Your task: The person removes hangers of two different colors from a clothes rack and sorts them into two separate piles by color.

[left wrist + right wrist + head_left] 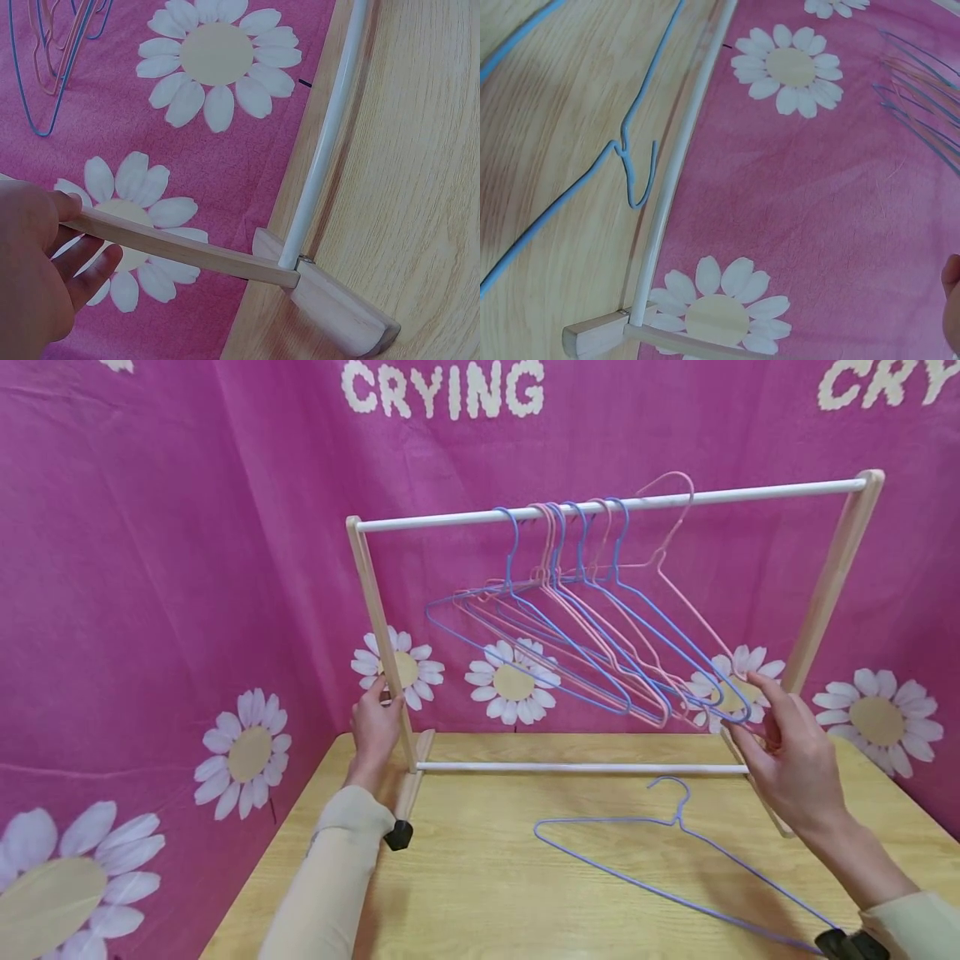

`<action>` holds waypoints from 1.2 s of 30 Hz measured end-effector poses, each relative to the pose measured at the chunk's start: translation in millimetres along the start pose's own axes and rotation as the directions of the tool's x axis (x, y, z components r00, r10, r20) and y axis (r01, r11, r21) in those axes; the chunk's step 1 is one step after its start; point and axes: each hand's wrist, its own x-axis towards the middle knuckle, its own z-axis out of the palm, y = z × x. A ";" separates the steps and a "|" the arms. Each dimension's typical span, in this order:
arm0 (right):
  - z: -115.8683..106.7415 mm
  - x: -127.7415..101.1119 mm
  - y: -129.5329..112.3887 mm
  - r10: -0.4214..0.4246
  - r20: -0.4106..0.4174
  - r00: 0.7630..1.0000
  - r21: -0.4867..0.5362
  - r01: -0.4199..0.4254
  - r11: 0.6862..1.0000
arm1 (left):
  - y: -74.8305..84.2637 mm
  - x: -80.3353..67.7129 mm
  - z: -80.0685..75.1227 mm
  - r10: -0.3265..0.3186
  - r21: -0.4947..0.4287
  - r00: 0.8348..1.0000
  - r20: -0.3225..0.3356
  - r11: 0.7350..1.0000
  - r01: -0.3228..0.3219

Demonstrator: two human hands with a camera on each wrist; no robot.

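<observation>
A wooden clothes rack (832,577) with a white top rod (465,516) stands at the back of the table. Several blue and pink wire hangers (570,652) hang on the rod. One pink hanger (666,485) has its hook raised just above the rod, and my right hand (746,714) pinches its lower right corner. My left hand (378,702) grips the rack's left post (172,251), thumb on top and fingers below. A loose blue hanger (675,827) lies flat on the table in front of the rack, its hook (634,172) close to the lower white rod (675,187).
The wooden table (487,893) is backed and flanked by a pink daisy-print cloth (150,568). The rack's left foot (337,315) rests near the table's left edge. A black wrist camera (399,835) sits on my left sleeve.
</observation>
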 end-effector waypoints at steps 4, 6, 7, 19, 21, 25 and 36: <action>-3.6 -2.3 3.2 0.013 -0.011 1.000 0.005 -0.012 1.000 | 2.0 1.0 -0.6 -0.004 0.009 1.000 -0.001 1.000 0.004; -5.9 -5.0 3.5 0.019 -0.013 1.000 0.006 -0.019 1.000 | 1.8 0.4 -0.8 -0.007 0.017 1.000 0.001 1.000 0.007; -6.6 -5.2 3.5 0.019 -0.018 1.000 0.005 -0.019 1.000 | 2.2 0.8 -1.3 -0.006 0.018 1.000 -0.001 1.000 0.006; -19.3 -16.4 1.7 0.083 -0.051 0.995 0.025 -0.082 0.996 | -2.9 2.9 -0.2 0.028 0.017 0.999 -0.022 0.999 -0.028; -21.6 -20.2 3.7 0.087 -0.055 0.995 0.029 -0.085 0.996 | -3.6 3.3 0.5 0.040 0.019 0.999 -0.024 0.999 -0.040; -25.3 -29.7 7.9 0.089 -0.061 0.994 0.034 -0.087 0.996 | -3.6 2.8 2.0 0.040 0.006 0.999 -0.014 0.999 -0.040; -29.7 -49.6 0.5 0.154 0.016 0.988 0.036 -0.155 0.987 | -2.2 1.0 0.8 0.008 -0.009 1.000 -0.003 1.000 -0.008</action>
